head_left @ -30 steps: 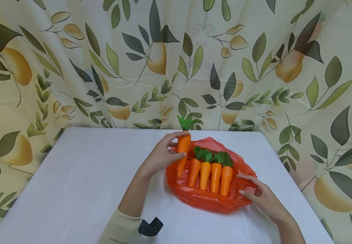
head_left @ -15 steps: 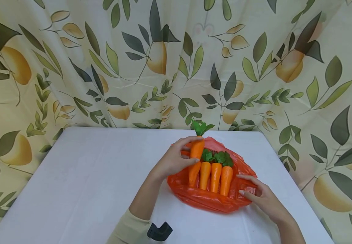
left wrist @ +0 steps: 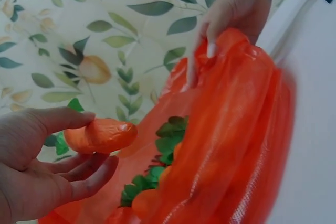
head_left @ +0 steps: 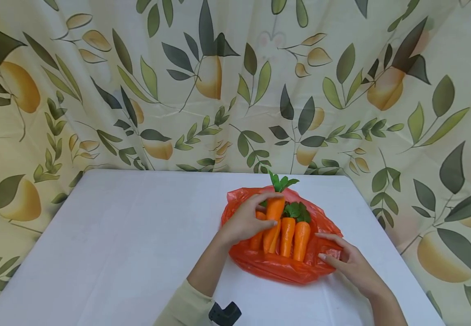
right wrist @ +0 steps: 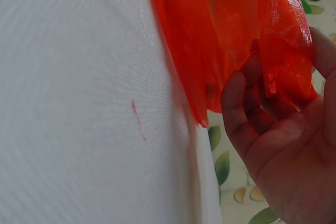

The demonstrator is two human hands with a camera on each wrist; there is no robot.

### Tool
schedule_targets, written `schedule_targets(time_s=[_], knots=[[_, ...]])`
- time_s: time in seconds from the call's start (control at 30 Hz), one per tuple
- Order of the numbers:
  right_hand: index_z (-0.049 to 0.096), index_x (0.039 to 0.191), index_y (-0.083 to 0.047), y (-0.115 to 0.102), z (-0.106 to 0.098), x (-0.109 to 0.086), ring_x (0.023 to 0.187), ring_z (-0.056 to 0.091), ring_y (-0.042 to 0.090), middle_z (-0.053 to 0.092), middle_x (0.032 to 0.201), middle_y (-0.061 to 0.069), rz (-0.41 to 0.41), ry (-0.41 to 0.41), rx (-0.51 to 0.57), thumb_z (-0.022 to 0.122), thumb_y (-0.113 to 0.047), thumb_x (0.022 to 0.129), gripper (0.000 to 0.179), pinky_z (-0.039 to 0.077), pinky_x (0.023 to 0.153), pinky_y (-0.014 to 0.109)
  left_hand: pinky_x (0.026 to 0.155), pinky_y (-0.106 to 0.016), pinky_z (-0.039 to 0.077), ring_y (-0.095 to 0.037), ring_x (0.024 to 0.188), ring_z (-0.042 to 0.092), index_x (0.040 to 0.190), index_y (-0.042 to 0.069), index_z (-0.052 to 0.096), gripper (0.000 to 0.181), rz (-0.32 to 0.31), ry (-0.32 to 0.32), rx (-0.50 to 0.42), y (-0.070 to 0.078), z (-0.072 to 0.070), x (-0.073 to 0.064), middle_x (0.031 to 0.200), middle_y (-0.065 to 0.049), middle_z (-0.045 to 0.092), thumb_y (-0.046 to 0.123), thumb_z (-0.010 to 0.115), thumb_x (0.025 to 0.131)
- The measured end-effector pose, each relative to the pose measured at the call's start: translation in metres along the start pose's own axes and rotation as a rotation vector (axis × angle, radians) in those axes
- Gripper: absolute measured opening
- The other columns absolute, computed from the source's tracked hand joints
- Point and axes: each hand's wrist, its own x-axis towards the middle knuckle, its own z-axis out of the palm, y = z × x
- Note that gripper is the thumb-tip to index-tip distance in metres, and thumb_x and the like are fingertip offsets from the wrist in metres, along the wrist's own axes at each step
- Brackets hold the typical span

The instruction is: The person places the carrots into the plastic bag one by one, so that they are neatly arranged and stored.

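My left hand (head_left: 245, 222) pinches an orange carrot (head_left: 275, 208) with a green leafy top, thumb on the near side, held over the bag. In the left wrist view this carrot (left wrist: 102, 136) points its tapered end toward the bag, apart from the other carrots. A red plastic bag (head_left: 284, 270) lies spread open on the table, and inside it several carrots (head_left: 301, 241) stand side by side, leaves (head_left: 296, 211) toward the back. The held carrot partly hides two of them. My right hand (head_left: 355, 265) grips the bag's right edge; in the right wrist view its fingers (right wrist: 239, 108) curl round the red plastic.
The table (head_left: 129, 244) has a white cover. Behind it hangs a curtain (head_left: 235, 122) printed with leaves and fruit. A dark device (head_left: 224, 313) is strapped at my left wrist over a beige sleeve (head_left: 184, 303).
My left hand has carried the carrot to the right and downward, from the bag's left side to over the middle carrots. My right hand has stayed at the bag's edge.
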Motion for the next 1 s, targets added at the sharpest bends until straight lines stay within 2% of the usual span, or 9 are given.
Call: schedule_targets(time_s=[0.3,0.5,0.67,1.0], knots=[[0.051,0.149,-0.005,0.0,0.001,0.0,0.119,0.052,0.0,0.043,0.15,0.023,0.006,0.007,-0.015,0.068,-0.015,0.102,0.051,0.056,0.088,0.027,0.08,-0.034,0.06,-0.027,0.12,0.053,0.138,0.041,0.062,0.063,-0.008,0.076,0.07,-0.016,-0.001,0.008,0.145,0.002,0.047,-0.001,0.076,0.092],[0.051,0.149,-0.005,-0.001,-0.001,-0.001,0.117,0.054,0.001,0.044,0.149,0.024,0.01,0.013,-0.022,0.068,-0.015,0.101,0.052,0.057,0.087,0.028,0.085,-0.037,0.059,-0.026,0.123,0.052,0.139,0.04,0.061,0.065,-0.036,0.11,0.122,-0.022,-0.004,0.01,0.145,0.0,0.046,-0.002,0.074,0.092],[0.051,0.149,-0.004,-0.001,0.0,-0.001,0.116,0.054,0.001,0.045,0.148,0.025,0.012,0.013,-0.022,0.068,-0.015,0.101,0.051,0.057,0.087,0.028,0.084,-0.037,0.06,-0.026,0.122,0.052,0.141,0.039,0.06,0.066,-0.035,0.143,0.161,-0.029,-0.007,0.012,0.144,-0.002,0.046,-0.003,0.074,0.092],[0.051,0.148,-0.004,0.003,0.0,0.001,0.112,0.059,0.008,0.046,0.145,0.024,-0.01,0.002,-0.001,0.068,-0.012,0.101,0.051,0.058,0.086,0.03,0.087,-0.035,0.057,-0.024,0.115,0.051,0.147,0.03,0.056,0.065,-0.032,0.131,0.242,-0.037,-0.012,0.006,0.135,-0.005,0.047,-0.001,0.074,0.093]])
